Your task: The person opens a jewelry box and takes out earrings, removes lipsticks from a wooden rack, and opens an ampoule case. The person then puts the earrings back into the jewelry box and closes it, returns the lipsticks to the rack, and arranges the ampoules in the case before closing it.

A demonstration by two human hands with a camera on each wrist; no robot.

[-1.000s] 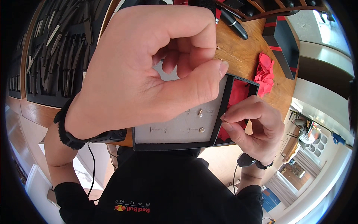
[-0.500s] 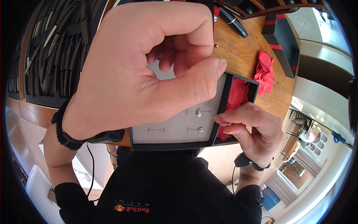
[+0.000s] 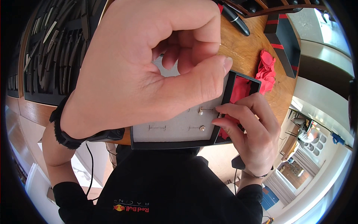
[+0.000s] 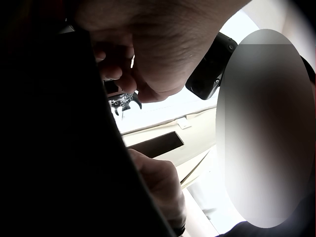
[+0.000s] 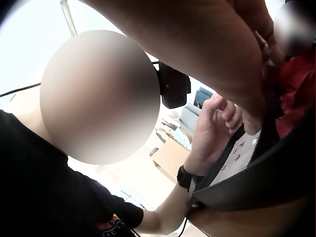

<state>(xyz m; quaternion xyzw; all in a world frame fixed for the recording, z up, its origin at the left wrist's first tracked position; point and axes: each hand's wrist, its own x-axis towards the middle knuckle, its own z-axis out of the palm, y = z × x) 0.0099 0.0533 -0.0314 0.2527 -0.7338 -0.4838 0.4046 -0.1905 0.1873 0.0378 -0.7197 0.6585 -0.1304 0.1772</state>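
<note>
In the head view my left hand (image 3: 149,71) is raised close to the camera above the jewellery box. Its thumb and index finger meet in a pinch on a small gold piece, hidden now behind the fingertips. My right hand (image 3: 255,130) hangs over the box's divider, pinching a small gold earring (image 3: 220,115) between thumb and index finger. The black jewellery box (image 3: 175,145) has a grey slotted pad (image 3: 171,136). Two pearl earrings, an upper one (image 3: 201,111) and a lower one (image 3: 202,128), sit at its slits. Left of them another slit shows bare.
Red petal-like pieces (image 3: 238,89) fill the box's side compartment; more red pieces (image 3: 266,72) lie on the wooden table (image 3: 244,56). A black lid with red ribbon (image 3: 285,44), a black pen-shaped object (image 3: 235,20) and a case of dark-handled tools (image 3: 56,48) stand around.
My right hand has moved left and slightly up towards the pad, and the earring between its fingers shows more. The left hand keeps its pinch, shifting slightly right; the gold at its fingertips is no longer visible.
</note>
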